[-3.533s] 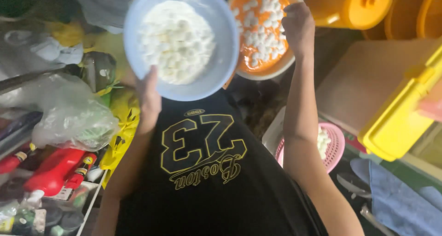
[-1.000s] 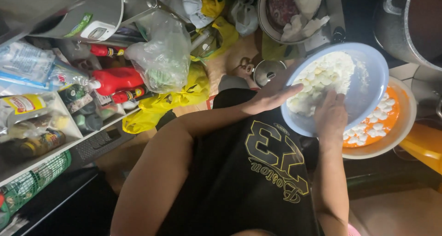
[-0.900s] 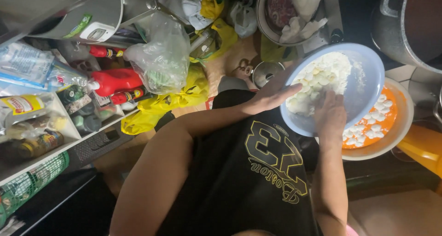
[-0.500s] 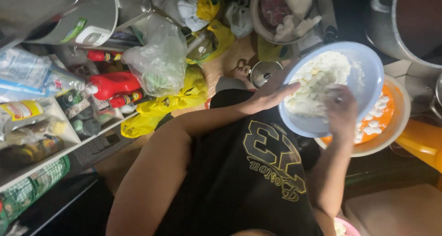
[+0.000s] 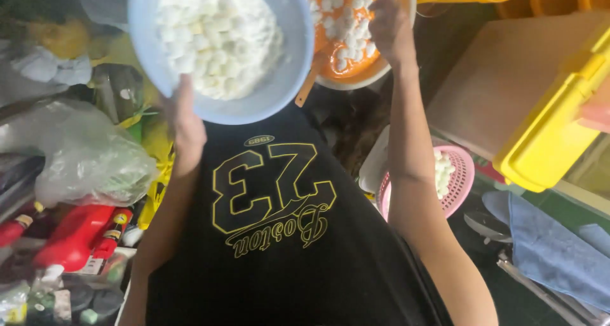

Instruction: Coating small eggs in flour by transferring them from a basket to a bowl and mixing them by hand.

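Observation:
My left hand (image 5: 186,124) grips the near rim of a pale blue bowl (image 5: 286,78) filled with small white balls in white flour. My right hand (image 5: 389,28) hovers over an orange bowl (image 5: 356,72) that holds more white balls, its fingers curled downward; whether it holds any balls is hidden. The orange bowl sits just right of and behind the blue one. A wooden handle (image 5: 306,91) sticks out between the two bowls. My black shirt with yellow print fills the lower middle.
A pink perforated basket (image 5: 459,185) with white balls sits by my right elbow. A yellow lidded box (image 5: 559,129) and blue cloth (image 5: 553,250) lie right. Clear plastic bags (image 5: 82,154), red bottles (image 5: 70,234) and jars crowd the left.
The view has swung round. My left hand still holds the blue bowl; my right hand has left the blue bowl and now reaches over the orange one.

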